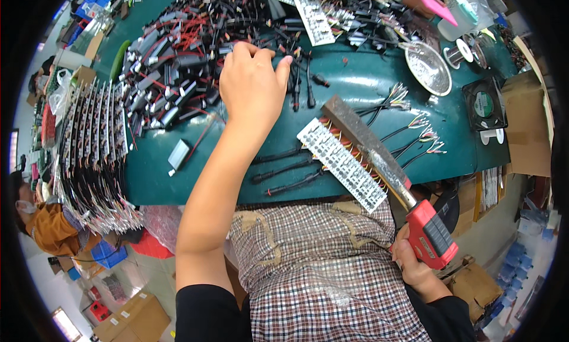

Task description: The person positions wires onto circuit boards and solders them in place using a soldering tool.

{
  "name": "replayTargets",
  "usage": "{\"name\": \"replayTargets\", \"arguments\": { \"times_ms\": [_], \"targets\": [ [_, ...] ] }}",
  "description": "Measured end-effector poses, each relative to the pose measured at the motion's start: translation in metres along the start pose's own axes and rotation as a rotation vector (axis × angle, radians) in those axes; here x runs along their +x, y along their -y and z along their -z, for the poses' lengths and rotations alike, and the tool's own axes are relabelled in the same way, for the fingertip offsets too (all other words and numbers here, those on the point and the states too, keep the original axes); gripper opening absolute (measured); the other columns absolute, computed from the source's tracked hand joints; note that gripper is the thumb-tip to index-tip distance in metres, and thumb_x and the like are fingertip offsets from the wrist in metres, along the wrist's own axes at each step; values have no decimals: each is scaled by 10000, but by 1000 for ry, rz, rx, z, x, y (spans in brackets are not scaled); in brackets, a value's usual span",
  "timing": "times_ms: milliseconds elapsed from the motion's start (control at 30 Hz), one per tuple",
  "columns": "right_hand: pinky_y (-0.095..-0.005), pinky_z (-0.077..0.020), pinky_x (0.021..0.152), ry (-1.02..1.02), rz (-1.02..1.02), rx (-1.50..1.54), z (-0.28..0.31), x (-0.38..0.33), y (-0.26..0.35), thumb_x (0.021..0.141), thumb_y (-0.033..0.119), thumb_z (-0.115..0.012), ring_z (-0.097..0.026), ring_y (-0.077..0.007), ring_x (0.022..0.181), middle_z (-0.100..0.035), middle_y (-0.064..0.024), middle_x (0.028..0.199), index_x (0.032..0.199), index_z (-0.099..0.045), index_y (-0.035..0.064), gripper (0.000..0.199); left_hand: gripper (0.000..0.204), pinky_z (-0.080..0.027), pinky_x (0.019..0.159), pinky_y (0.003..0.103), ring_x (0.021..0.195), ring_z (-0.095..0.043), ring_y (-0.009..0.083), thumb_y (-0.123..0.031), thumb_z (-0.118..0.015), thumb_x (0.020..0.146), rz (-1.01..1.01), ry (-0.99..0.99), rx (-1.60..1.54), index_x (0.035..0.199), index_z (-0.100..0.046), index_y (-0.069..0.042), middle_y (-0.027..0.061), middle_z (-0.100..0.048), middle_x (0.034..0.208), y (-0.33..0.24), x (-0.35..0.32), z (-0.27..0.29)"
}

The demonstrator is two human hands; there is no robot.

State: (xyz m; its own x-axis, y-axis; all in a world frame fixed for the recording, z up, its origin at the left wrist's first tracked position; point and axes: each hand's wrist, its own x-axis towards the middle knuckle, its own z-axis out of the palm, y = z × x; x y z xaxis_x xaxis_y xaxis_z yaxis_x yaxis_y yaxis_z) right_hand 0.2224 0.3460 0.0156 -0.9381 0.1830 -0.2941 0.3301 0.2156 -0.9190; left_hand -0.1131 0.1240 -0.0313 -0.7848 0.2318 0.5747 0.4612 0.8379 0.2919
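Apron: the checked cloth [332, 277], nearest, below the edge of the green table [157, 182].
Right hand: [412, 262] low at the right, off the table, fingers curled beside the red tool [425, 232] and partly hidden by it – I cannot tell whether they grip.
Tool: shaft pointing up and left, in line with the dark bar [364, 142].
Board: the white strip [344, 164] lies alongside the bar, long axis from upper left to lower right, its lower end over the table edge, nearer the right hand.
Leads: black ones [296, 182] run left from the board; loose wire ends [435, 148] fan out right of the bar.
Left hand: [252, 81] arm stretched forward, thumb apart, fingers bent down at the pile [178, 75]; whether they pinch a piece cannot be told.
Pile: under and beyond the left fingertips, far from the right hand – pieces lie every way.
Far right: strainer [428, 69], spool [459, 53].
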Motion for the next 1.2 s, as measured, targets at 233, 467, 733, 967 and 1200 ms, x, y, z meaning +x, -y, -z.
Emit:
{"name": "replayTargets", "arguments": {
  "times_ms": [233, 467, 733, 967, 1200],
  "targets": [
    [-306, -497, 605, -234, 276, -104, -4, 5, -6, 841, 80, -812, -629, -175, 650, -654, -68, 792, 965, -681, 0, 198, 219, -547, 808, 357, 881, -697, 253, -236, -860, 810, 192, 83, -432, 900, -784, -51, 106, -737, 964, -16, 18, -29],
    [-338, -495, 650, -258, 443, 77, -17, 16, 2, 823, 67, -826, -657, -231, 700, -665, -115, 815, 1029, -662, -2, 273, 167, -505, 943, 274, 1055, -647, 142, -33, -612, 1040, 222, -156, -937, 1191, -632, 34, 131, -715, 1201, 3, 16, 23],
    [-332, -485, 631, -310, 472, 147, -15, 21, 5, 840, 66, -815, -646, -213, 694, -657, -108, 803, 1014, -650, -7, 251, 212, -570, 831, 265, 930, -671, 159, -84, -590, 1064, 287, -394, -980, 1239, -590, 35, 131, -681, 1063, -13, 30, 55],
    [-331, -539, 802, -471, 555, 139, -35, 46, -2, 855, 84, -824, -678, -221, 905, -661, -146, 1067, 1267, -540, -20, 511, 237, -449, 652, 188, 757, -573, 55, 48, -685, 948, -21, 522, -763, 1177, -670, -11, 14, -670, 995, -60, -51, 100],
    [-352, -502, 920, -240, 379, 328, -50, 54, 10, 850, 92, -810, -637, -230, 1079, -609, -121, 1124, 1286, -491, 28, 544, 170, -495, 644, 210, 719, -598, 75, 24, -741, 936, 283, 811, -945, 1080, -661, -14, 24, -672, 892, -87, -131, 110]
  ]
}}
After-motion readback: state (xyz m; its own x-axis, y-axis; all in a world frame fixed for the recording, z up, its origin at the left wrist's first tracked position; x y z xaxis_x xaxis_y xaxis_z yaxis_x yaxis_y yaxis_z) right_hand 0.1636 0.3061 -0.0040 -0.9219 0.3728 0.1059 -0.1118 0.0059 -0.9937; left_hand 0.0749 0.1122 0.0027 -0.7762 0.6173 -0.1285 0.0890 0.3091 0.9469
